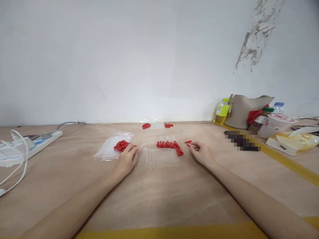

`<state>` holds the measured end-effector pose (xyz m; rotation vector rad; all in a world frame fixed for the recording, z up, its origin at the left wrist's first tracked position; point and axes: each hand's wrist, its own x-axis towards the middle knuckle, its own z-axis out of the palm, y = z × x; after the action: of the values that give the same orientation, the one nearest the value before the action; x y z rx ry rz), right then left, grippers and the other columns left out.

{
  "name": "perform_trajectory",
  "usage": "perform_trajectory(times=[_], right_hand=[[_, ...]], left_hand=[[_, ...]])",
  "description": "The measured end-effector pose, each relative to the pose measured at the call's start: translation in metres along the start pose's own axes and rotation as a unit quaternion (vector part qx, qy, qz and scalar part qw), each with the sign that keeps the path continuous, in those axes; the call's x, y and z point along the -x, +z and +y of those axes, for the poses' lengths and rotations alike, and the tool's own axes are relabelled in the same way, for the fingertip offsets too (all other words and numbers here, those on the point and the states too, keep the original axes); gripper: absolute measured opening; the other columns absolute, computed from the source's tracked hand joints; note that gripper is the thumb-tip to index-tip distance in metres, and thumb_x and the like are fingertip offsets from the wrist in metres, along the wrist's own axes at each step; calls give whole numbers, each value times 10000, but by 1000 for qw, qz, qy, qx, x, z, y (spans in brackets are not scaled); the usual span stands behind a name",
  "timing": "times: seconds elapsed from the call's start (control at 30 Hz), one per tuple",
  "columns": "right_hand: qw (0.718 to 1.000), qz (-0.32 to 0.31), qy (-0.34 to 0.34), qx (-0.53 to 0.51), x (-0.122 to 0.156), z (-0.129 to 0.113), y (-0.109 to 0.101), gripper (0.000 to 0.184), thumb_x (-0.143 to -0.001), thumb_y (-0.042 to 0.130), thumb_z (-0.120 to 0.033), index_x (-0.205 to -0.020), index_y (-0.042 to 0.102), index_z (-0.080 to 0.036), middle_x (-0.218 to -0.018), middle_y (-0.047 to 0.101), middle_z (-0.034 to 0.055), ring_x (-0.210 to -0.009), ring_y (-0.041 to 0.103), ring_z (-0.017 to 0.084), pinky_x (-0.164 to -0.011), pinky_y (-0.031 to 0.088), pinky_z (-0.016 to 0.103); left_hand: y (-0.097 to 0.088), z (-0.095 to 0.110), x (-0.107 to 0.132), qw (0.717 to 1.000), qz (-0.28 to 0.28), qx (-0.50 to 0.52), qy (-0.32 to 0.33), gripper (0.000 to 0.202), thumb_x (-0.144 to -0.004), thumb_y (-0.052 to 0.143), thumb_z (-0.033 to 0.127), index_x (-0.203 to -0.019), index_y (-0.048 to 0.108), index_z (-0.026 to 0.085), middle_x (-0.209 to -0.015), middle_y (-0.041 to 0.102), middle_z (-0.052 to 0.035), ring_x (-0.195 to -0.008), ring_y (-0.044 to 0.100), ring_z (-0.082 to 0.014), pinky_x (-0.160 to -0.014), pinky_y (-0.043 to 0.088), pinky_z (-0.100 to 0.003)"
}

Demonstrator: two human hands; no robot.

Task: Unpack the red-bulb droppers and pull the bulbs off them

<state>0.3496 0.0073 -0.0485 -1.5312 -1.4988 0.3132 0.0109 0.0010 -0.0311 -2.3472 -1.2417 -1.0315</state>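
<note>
My left hand [128, 156] rests at the left end of a row of clear glass dropper tubes [158, 157]. Its fingers are closed, and a thin clear tube [142, 146] sticks out from the fingertips. Right beside it, a heap of red rubber bulbs [121, 145] lies on clear plastic bags [106, 151]. To the right of the tubes, my right hand [201, 152] pinches a small red rubber bulb [188, 145]. Just beyond those fingertips lies another red bulb [188, 142]. Between the hands, several droppers with red bulbs [167, 144] lie side by side behind the bare tubes.
Two small groups of red pieces [146, 125] lie on plastic by the wall. A white power strip [45, 142] with cables is at left. At right stand a yellow bottle [221, 112], a grey bag [239, 111], a white tub [276, 126] and a yellow tissue pack [292, 142].
</note>
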Motion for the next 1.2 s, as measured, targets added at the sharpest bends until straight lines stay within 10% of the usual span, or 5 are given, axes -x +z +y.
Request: perform_trajectory(times=[0.47, 0.7, 1.2], right_hand=[[998, -59, -25, 21, 3, -4, 9, 305, -808, 398, -351, -796, 636, -161, -713, 650, 36, -653, 595, 147, -613, 446, 245], [990, -29, -77, 114, -33, 12, 0, 313, -739, 473, -141, -1017, 618, -150, -1140, 500, 124, -1075, 460, 215, -945, 325, 333], [989, -117, -19, 83, -25, -3, 5, 255, -743, 492, -348, -679, 657, -164, -680, 664, 35, -624, 572, 142, -574, 397, 225]], left_hand=[[0, 12, 3, 997, -33, 72, 17, 162, -812, 487, 261, -884, 594, 163, -832, 564, -44, -632, 537, -106, -591, 473, -232], [0, 14, 5, 995, -30, 97, 8, 182, -816, 496, 282, -904, 603, 164, -866, 554, -50, -716, 557, -121, -611, 489, -229], [-3, 14, 5, 995, -25, 97, 23, 168, -835, 456, 254, -828, 601, 170, -866, 540, -53, -806, 543, -149, -713, 472, -282]])
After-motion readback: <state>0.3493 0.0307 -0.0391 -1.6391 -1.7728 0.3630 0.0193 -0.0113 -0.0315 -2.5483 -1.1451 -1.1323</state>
